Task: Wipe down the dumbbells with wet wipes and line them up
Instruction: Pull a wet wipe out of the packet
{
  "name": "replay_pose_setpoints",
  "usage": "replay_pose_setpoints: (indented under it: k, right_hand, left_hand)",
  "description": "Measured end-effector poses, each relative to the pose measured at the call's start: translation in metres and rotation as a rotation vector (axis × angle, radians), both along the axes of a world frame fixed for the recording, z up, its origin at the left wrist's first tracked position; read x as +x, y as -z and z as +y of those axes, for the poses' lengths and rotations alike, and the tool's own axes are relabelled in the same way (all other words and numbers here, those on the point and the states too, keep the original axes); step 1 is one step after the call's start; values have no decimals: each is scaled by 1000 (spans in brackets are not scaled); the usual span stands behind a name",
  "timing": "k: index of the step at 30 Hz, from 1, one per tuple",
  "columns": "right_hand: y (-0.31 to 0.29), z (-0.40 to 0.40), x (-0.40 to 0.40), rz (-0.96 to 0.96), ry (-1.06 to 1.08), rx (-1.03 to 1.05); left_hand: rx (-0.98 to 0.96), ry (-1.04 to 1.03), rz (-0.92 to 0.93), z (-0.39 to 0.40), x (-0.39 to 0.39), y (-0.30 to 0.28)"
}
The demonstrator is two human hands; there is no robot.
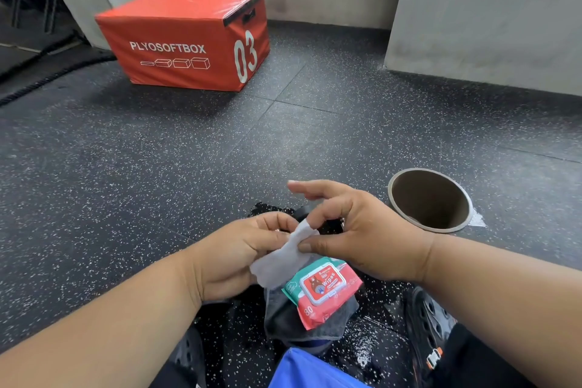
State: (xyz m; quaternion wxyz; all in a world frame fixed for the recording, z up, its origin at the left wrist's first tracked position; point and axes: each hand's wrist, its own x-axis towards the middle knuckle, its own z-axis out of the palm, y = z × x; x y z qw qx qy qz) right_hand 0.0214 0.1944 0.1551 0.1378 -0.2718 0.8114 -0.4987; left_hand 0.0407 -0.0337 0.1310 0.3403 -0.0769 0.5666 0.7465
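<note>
both hands, left hand [233, 257] and right hand [362, 230], pinch a white wet wipe [283, 258] with curled fingers above the red-and-green wipes pack [324, 293] on the floor.

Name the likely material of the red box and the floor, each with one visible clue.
Red box: probably vinyl-covered foam; glossy creased skin, printed "PLYOSOFTBOX". Floor: looks like matte rubber tiling; black with white flecks and visible seams.

A dark object [327, 224] on the floor [157, 167] lies mostly hidden behind both hands; the blue fabric [308, 372] runs off the bottom edge.
</note>
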Motion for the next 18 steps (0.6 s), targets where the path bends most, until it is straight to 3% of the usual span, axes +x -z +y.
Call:
replay_pose_setpoints:
  k: [9,14,18]
  right_hand:
    - [5,3,-3,-251,222,-126]
    - [7,3,-7,-359,304,-216]
    - [9,5,-10,-448,299,-216]
  left_hand:
    - [-13,-46,20,6,2,-4]
    - [-323,-3,312,5,7,-2]
    - [-378,-33,353,5,5,1]
